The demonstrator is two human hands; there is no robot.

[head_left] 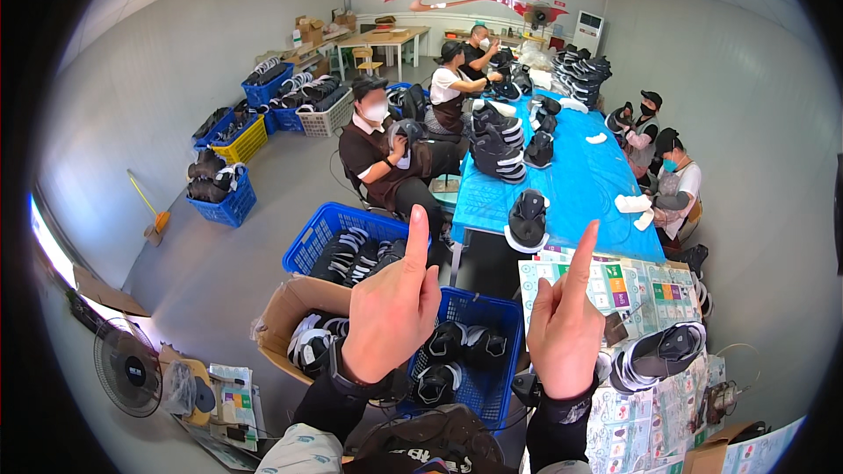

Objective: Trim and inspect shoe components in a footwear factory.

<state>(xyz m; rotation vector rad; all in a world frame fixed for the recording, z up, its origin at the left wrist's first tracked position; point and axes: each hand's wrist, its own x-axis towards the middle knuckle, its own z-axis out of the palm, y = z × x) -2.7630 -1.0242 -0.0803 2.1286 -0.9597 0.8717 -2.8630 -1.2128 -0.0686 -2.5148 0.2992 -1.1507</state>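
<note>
My left hand (392, 316) is raised in mid-air with its index finger stretched straight up. My right hand (569, 333) is held up the same way, index finger pointing up and thumb apart. Neither holds anything that I can see; the other fingers are curled and mostly hidden. Below and between the hands stands a blue basket (512, 386) with black-and-white shoes (446, 342) in it. Right of my right hand a black shoe with a white sole (660, 355) lies on the printed sheets (606, 421). Another black shoe (528, 219) stands on the blue table's near end, beyond the fingertips.
A cardboard box (294, 303) and a blue crate (303, 246), both holding shoes, stand left of my hands. Co-workers sit along both sides of the blue-covered table (593, 184), handling shoes. A black fan (128, 367) stands at the lower left. Several shoe crates (230, 202) line the left wall.
</note>
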